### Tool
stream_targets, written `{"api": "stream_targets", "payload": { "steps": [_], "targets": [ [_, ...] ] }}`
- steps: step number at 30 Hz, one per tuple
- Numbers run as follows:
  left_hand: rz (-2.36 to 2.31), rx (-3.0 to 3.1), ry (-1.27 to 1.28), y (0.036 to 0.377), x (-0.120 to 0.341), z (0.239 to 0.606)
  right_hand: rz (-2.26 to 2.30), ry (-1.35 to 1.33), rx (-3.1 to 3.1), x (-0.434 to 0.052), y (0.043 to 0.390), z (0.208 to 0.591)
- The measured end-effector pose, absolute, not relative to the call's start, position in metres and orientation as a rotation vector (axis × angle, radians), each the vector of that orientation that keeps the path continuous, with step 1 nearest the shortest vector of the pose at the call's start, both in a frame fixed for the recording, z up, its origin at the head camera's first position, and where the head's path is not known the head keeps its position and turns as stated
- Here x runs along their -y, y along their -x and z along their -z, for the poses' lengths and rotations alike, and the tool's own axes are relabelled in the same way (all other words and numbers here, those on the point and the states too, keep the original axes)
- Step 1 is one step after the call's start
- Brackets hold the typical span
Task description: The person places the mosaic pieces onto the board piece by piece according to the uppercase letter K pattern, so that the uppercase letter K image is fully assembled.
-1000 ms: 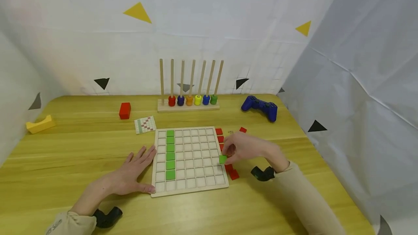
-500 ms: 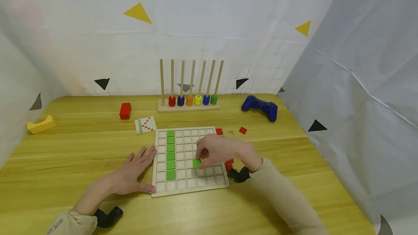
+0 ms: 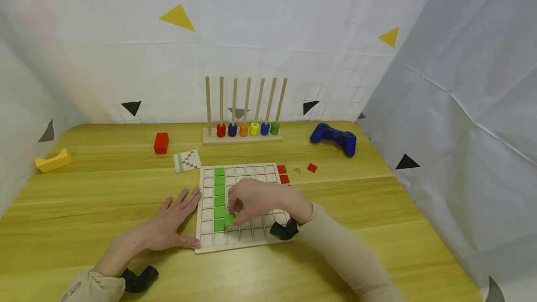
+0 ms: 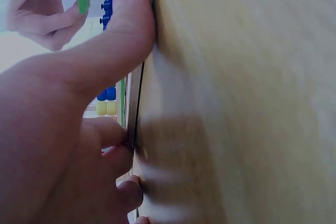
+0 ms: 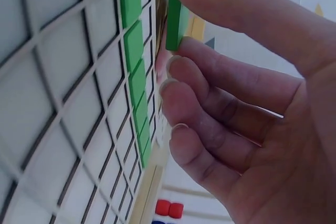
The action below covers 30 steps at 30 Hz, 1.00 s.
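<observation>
Green, thin and square, a tile (image 3: 229, 219) is pinched between thumb and fingertips of the right hand (image 3: 251, 199), just above the wooden grid board (image 3: 274, 241), beside the lower end of the green column (image 3: 219, 192). The board's left edge is steadied by the left hand (image 3: 168, 223), fingers flat on the desk (image 3: 84, 199). Placement appears in hand; lowering the tile flat into a cell seems called for. Red tiles (image 3: 283, 174) lie beside the board.

Open grid board (image 3: 251, 236) squares beside green column (image 3: 219, 190)
</observation>
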State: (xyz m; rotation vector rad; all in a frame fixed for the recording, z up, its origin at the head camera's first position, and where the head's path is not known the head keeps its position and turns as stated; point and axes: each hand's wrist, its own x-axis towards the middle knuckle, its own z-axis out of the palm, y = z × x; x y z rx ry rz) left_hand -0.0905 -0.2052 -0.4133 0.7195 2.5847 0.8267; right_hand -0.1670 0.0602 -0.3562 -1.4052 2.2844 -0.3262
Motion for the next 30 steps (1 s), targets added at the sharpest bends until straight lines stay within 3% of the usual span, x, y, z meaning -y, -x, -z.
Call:
{"api": "stream_targets", "payload": {
  "steps": [30],
  "targets": [
    [-0.820,-2.579,-0.713,0.091,0.205,0.413,0.166,1.466,-2.259,-0.029,0.145,0.377]
  ]
}}
